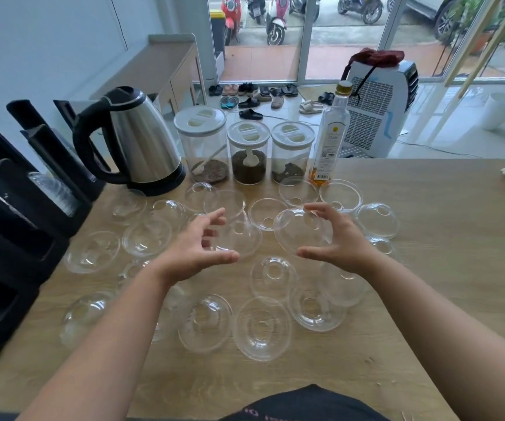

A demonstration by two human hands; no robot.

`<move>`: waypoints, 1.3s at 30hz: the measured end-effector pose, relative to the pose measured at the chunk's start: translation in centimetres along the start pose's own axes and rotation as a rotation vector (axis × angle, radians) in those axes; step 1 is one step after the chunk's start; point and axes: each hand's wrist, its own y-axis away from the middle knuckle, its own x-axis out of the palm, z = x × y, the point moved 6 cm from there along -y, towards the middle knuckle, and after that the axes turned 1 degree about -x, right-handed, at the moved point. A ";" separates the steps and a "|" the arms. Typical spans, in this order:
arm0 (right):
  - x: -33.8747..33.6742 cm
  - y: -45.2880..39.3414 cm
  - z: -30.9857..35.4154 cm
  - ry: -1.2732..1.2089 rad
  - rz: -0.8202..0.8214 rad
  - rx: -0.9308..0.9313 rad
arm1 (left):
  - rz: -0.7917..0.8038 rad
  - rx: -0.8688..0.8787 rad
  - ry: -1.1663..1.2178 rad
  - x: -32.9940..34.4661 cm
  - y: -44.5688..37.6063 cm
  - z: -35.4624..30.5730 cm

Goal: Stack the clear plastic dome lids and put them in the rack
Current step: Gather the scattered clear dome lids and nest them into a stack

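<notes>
Clear plastic dome lids (261, 328) scattered across wooden table (427, 238), both hands raised above them.

Right hand (340, 238) gripping one tilted lid (298, 233) by its rim, fingertips on far edge, thumb at near edge. Left hand (198, 244) curled, thumb and fingers spread; another lid (239, 238) just beyond its fingertips, contact possibly there but hard to tell through clear plastic. More lids ringing both hands, near and far. Black rack (17, 214) well left of left fingers, a few lids stacked inside one slot. Kettle (137, 147), jars (246, 153) and bottle (331, 138) beyond fingertips.
</notes>
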 end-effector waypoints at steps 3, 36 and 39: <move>-0.5 -0.4 2.5 -0.119 -0.040 -0.061 | -0.001 -0.037 0.510 1.6 0.1 -0.2; 4.2 -0.7 6.4 -0.101 0.104 -0.141 | -0.194 -0.103 1.130 5.2 1.3 -1.6; 4.7 -0.7 5.6 -0.298 0.185 -0.024 | -0.217 -0.117 1.162 5.1 1.4 -1.0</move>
